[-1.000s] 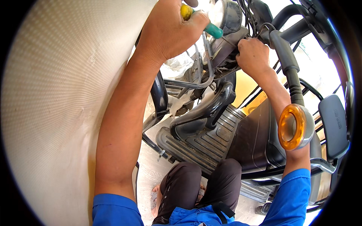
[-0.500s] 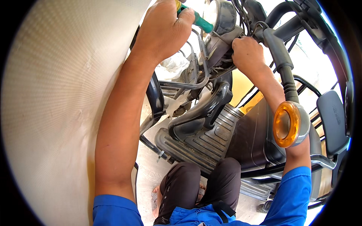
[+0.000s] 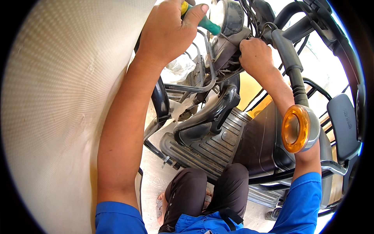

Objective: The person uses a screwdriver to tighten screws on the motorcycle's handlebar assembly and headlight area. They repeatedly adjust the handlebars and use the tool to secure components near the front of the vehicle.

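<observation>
The left hand [image 3: 167,35] is closed around the green-and-yellow handle of a screwdriver [image 3: 211,26], its thumb stretched out on the upper side, probably so that the shaft can be directed by the wrist. This screwdriver is beyond the far edge of the ribbed floorboard [image 3: 218,142], just below the headlight [image 3: 231,18]; its shaft slants toward the front housing [image 3: 225,52], but I cannot tell where the tip rests. The right hand [image 3: 256,55] is curled at the right edge of this housing, near the shaft, perhaps for steadying something there. Its fingertips are hidden, so I cannot tell what it grips. The right forearm passes behind the amber ring lamp [image 3: 293,128], which hangs from the handlebar side and leaves the arm little free space.
</observation>
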`<state>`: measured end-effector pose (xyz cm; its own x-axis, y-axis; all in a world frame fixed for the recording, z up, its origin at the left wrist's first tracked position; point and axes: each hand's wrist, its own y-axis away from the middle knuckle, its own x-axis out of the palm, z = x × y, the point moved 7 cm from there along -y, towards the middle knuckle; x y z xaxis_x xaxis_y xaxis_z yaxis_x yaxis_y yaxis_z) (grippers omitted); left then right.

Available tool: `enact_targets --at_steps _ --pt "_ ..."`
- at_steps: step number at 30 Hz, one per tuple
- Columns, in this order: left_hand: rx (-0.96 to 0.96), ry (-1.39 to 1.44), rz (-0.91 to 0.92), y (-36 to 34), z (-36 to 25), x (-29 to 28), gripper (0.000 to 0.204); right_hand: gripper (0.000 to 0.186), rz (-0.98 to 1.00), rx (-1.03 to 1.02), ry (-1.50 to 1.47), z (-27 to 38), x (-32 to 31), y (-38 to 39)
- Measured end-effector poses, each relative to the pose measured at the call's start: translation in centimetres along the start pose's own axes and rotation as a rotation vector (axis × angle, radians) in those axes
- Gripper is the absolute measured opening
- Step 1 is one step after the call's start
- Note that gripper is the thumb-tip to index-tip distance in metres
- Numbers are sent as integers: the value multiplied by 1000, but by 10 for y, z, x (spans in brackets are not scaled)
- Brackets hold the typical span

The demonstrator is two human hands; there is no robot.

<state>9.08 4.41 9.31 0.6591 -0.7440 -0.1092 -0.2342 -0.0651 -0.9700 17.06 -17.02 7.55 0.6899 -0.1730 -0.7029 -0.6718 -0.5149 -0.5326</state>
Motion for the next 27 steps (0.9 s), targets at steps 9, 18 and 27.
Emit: enact_targets --at_steps 9,18,27 --pt "234 -65 -137 1 -10 -5 47 11 18 -8 12 3 -1 -2" --pt "-108 -38 42 3 -5 -3 51 10 -18 -22 29 2 2 2" --pt "-64 86 -89 3 -8 -16 54 16 -1 2 29 0 7 4"
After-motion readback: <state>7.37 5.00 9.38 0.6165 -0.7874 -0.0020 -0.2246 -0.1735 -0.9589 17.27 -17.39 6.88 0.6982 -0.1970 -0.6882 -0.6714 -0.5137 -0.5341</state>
